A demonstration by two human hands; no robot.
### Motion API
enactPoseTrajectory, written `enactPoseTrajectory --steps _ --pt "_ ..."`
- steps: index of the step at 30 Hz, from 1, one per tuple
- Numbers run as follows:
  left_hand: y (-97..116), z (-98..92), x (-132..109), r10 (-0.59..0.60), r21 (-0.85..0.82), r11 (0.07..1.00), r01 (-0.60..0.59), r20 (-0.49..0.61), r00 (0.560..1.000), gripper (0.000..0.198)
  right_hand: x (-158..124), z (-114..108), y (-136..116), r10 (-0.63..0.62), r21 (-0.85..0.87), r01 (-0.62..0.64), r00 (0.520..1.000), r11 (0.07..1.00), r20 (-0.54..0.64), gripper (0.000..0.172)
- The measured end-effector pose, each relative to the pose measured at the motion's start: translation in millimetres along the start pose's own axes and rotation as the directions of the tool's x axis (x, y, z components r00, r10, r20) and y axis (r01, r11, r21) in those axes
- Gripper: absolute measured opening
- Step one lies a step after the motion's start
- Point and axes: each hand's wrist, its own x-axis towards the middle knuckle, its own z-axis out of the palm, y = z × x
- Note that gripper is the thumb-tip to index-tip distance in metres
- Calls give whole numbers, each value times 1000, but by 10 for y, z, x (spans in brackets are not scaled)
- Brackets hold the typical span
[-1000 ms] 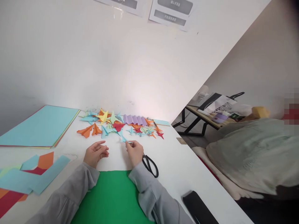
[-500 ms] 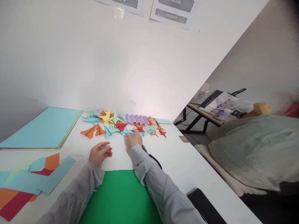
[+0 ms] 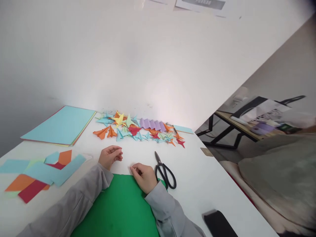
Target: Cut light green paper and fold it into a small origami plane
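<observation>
My left hand [image 3: 111,157] hovers over the white table just beyond the green mat, its fingers loosely curled together with nothing seen in them. My right hand [image 3: 144,176] is at the mat's far edge, thumb and forefinger drawn together, and no object shows between them. Beside it on the right lie black-handled scissors [image 3: 163,169], blades pointing away from me. The green mat [image 3: 118,204] spreads under my forearms. Beyond both hands is a row of small folded paper pieces, among them orange ones [image 3: 101,133], a yellow one [image 3: 119,119] and a red one [image 3: 134,130].
Loose paper strips [image 3: 43,171] in several colours lie at left. Behind them is a stack of large sheets [image 3: 61,123], light blue on top. A pleated purple paper [image 3: 153,125] stands near the wall. A black phone-like object [image 3: 219,223] lies near the table's right edge.
My right hand has drawn back from the folded paper pieces to the mat's edge, uncovering the scissors. My left hand stays nearly in place. The view has tilted down and turned slightly left.
</observation>
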Motion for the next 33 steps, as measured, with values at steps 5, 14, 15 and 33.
enactPoseTrajectory --steps 5,14,15,33 --pt "-67 -11 -28 93 146 985 -95 16 996 35 49 -10 56 -29 52 28 999 998 19 25" --pt "238 -56 -169 184 626 741 -242 157 970 32 35 -34 40 -61 -5 62 997 998 56 20" --pt "321 -126 -142 194 689 679 -254 166 967 28 34 -36 45 -66 -9 67 996 998 62 20" --pt "1245 -1836 272 168 929 -296 -220 278 946 35 20 -15 73 -98 -49 103 991 993 85 26"
